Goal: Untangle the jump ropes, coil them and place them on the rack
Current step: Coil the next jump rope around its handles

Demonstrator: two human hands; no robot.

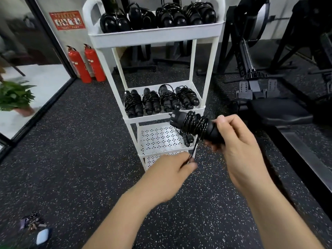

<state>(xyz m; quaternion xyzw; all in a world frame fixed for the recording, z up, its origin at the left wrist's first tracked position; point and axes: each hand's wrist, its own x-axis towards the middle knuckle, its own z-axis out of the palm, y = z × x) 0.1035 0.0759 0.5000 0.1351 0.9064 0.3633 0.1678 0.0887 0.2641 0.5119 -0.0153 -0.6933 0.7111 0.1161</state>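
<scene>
Pretty far along here, I'd say. The white rack (154, 35) already has four coiled ropes on its top tier (158, 18) and four more on the second tier (159, 101). There also looks to be one bundle (187, 139) on the third shelf (158, 139), half hidden.

The jump rope being worked on (194, 124) is up in the air just in front of the rack, with the cord wound round both handles. The right hand (239, 146) is wrapped around the handle ends, and the left hand (172, 175) pinches the loose tail of cord (194, 150) below it.

What's left, I reckon, is to finish the last wraps, tuck the tail in and set it on the third shelf. I can't tell if more tangled ropes are waiting out of view.

Around it there are two red fire extinguishers (86, 65), a potted plant (14, 96), black gym machines (251, 78) on the right, and keys (32, 221) on the speckled floor (71, 141). Nothing seems to block the shelf.
</scene>
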